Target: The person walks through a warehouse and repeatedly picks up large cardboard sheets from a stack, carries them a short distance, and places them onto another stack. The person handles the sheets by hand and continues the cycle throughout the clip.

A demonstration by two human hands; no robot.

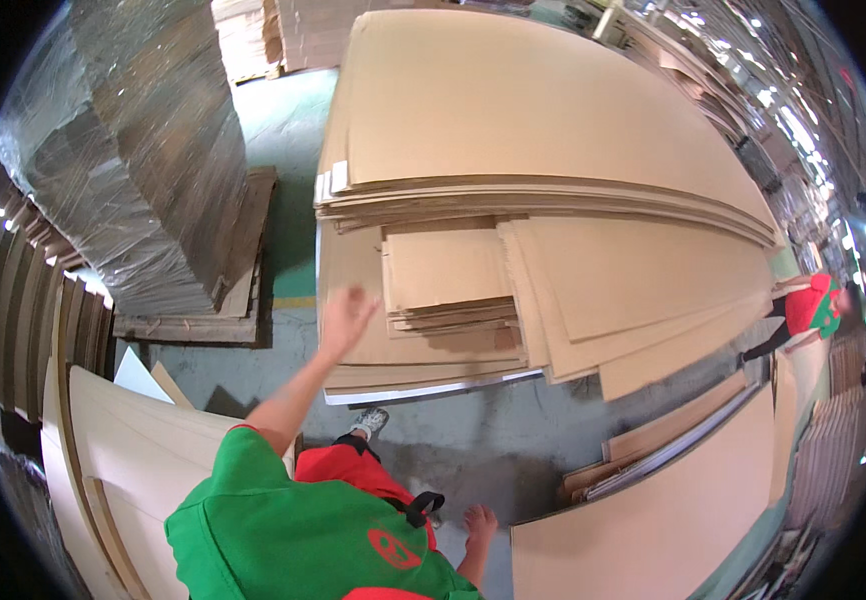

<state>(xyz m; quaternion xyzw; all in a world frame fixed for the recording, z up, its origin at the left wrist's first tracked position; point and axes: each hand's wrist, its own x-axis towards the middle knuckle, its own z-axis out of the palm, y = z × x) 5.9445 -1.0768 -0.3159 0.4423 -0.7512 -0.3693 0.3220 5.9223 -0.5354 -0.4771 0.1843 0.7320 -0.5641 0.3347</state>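
Observation:
My left hand [351,315], slightly blurred, is stretched out over the left part of a large cardboard stack. It holds nothing, and its fingers look apart. Closest to it is a small pile of cardboard sheets [445,268], just to its right; I cannot tell whether they touch. Behind that pile lies a thick layer of large brown cardboard sheets [553,110]. More large sheets [643,280] lie fanned out on the right. My right hand [480,522] hangs low beside my body, loosely open with nothing in it.
A tall load in clear plastic wrap [153,150] stands on a pallet [193,328] at the left. Large boards [143,430] lean at lower left. Another board stack [643,500] is at lower right. A co-worker in red and green [811,305] stands at the far right.

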